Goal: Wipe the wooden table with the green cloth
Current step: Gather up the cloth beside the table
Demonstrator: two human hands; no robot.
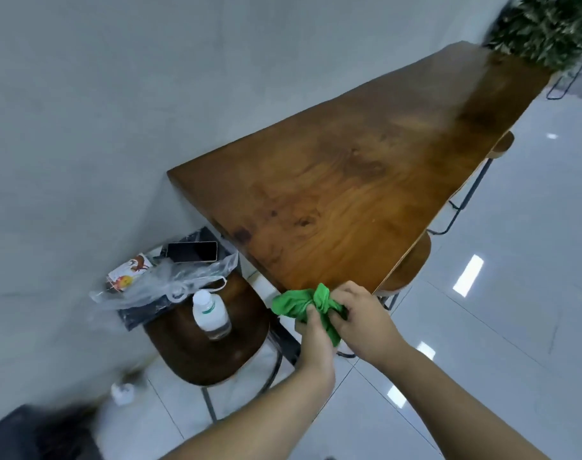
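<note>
Just off the worktop near corner, left hand and right hand both clench the bunched green cloth; better spread it flat, then sweep along the grain.

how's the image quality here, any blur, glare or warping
Head view: edges smear with motion blur, worst at the lower left; wide-angle warping tilts the wooden table; ceiling lights glare off the floor tiles; both hands and the green cloth stay fairly sharp.
</note>
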